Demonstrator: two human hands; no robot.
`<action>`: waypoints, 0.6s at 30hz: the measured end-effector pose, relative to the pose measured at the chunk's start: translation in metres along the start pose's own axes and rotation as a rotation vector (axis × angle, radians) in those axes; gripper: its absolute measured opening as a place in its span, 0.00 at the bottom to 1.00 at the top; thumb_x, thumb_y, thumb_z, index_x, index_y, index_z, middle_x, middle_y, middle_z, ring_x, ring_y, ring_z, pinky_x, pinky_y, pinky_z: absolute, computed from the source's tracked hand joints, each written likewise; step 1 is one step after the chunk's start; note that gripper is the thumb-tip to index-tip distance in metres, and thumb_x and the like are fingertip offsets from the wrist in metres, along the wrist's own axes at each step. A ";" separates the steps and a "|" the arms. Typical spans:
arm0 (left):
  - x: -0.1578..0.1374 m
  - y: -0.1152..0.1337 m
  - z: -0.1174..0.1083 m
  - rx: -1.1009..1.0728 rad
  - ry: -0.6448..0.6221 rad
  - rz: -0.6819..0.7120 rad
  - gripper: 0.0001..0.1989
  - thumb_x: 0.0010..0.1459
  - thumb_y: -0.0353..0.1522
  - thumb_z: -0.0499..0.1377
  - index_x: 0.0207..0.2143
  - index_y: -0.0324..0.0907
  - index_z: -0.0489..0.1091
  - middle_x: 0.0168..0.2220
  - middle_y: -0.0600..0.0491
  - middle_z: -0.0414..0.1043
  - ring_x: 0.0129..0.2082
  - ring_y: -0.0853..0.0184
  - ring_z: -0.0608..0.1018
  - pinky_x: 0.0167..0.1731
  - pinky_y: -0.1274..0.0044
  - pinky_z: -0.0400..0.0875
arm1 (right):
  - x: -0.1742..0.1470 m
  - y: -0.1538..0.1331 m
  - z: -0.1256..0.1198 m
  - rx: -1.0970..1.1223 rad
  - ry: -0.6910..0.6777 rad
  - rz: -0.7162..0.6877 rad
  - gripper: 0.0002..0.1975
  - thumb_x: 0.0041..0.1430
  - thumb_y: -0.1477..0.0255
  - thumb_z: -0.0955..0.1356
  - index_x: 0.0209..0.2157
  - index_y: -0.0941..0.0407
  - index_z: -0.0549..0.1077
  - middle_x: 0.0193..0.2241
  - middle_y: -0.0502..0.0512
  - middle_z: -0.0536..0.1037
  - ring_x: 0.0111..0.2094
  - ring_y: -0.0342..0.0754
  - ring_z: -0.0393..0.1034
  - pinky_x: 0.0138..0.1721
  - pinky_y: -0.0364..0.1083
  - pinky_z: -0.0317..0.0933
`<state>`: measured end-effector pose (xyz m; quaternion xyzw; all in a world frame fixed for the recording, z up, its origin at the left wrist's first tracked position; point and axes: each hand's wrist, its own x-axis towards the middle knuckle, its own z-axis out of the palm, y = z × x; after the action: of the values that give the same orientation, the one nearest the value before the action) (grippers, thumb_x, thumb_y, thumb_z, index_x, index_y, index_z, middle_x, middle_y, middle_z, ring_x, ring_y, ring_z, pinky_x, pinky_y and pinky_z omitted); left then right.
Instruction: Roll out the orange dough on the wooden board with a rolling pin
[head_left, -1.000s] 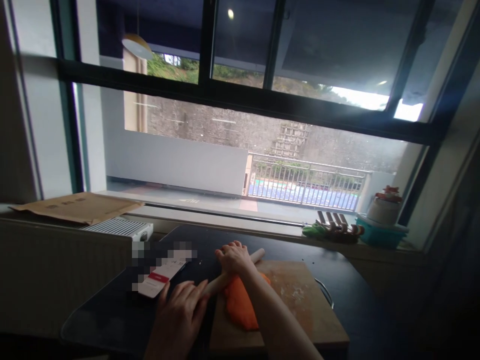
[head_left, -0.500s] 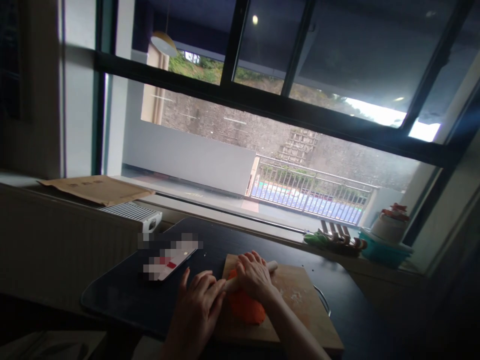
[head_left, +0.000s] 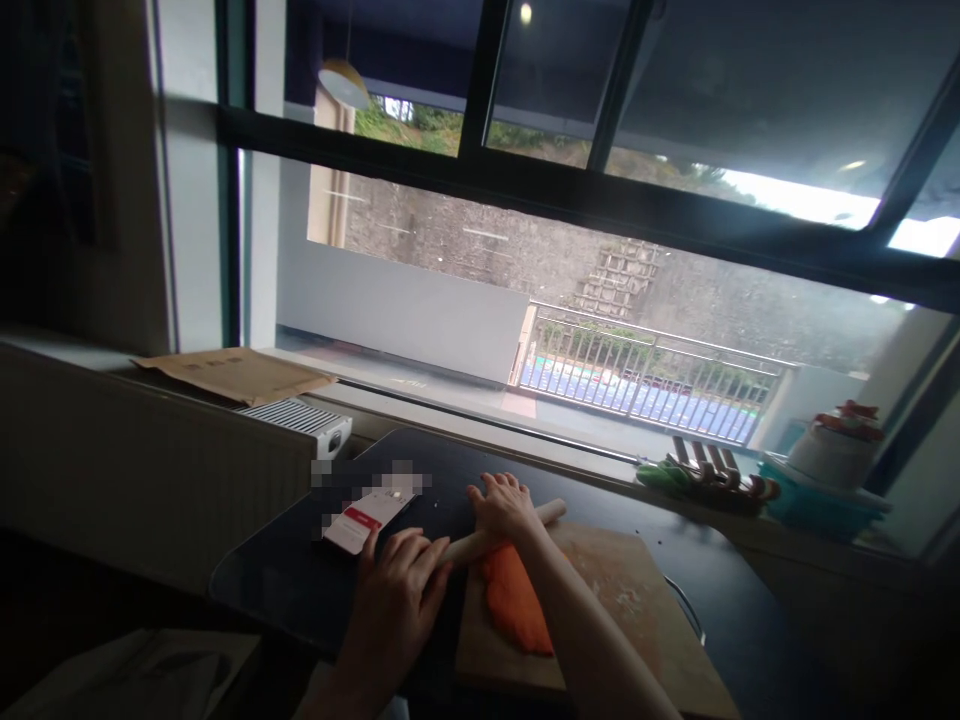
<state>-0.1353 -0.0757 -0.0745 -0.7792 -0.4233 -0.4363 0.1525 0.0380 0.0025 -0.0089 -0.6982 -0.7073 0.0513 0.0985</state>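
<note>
A pale wooden rolling pin [head_left: 469, 549] lies slantwise across the far left part of a wooden board [head_left: 652, 620]. Under and in front of it is a flattened piece of orange dough [head_left: 517, 605], partly hidden by my right forearm. My left hand [head_left: 401, 580] is closed over the pin's near left end, thumb along the near side. Palm down on the pin's middle lies my right hand [head_left: 504, 508], its fingers stretched out beyond it. The pin's far right end [head_left: 555, 511] sticks out past that hand. White powdery marks show on the board's right part.
A phone [head_left: 367, 520], partly blurred out, lies on the dark table [head_left: 300, 570] left of the board. Behind are a brown envelope [head_left: 240, 373] on the ledge, a window, a dark rack [head_left: 720, 475] and a turquoise tub [head_left: 821, 495]. A metal handle [head_left: 686, 605] juts from the board's right side.
Both hands have rolled the pin away from me, toward the board's far left edge, baring more orange dough. My right fingers are straighter. The view has shifted left.
</note>
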 end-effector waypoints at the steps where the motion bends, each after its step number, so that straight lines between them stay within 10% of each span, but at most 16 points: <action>1: 0.000 0.004 -0.002 -0.010 0.003 0.002 0.12 0.62 0.31 0.54 0.47 0.46 0.72 0.39 0.52 0.76 0.46 0.59 0.75 0.55 0.59 0.55 | -0.009 0.003 -0.002 -0.002 0.002 -0.003 0.26 0.66 0.56 0.54 0.58 0.53 0.65 0.59 0.59 0.67 0.62 0.56 0.53 0.58 0.57 0.49; 10: -0.013 0.048 -0.015 -0.108 -0.031 0.085 0.17 0.59 0.27 0.56 0.50 0.49 0.69 0.39 0.56 0.74 0.48 0.64 0.73 0.62 0.58 0.43 | -0.110 0.062 0.017 -0.027 0.163 -0.058 0.27 0.69 0.60 0.50 0.64 0.51 0.58 0.65 0.50 0.57 0.68 0.50 0.40 0.66 0.53 0.36; 18: -0.004 0.022 -0.009 -0.053 -0.013 -0.016 0.12 0.60 0.29 0.56 0.46 0.46 0.72 0.37 0.55 0.76 0.45 0.60 0.74 0.58 0.55 0.53 | -0.038 0.025 0.005 -0.018 0.063 -0.023 0.27 0.69 0.59 0.52 0.63 0.55 0.60 0.63 0.56 0.62 0.66 0.56 0.44 0.63 0.57 0.42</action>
<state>-0.1237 -0.0960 -0.0700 -0.7823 -0.4189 -0.4436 0.1254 0.0617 -0.0346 -0.0216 -0.6922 -0.7122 0.0219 0.1150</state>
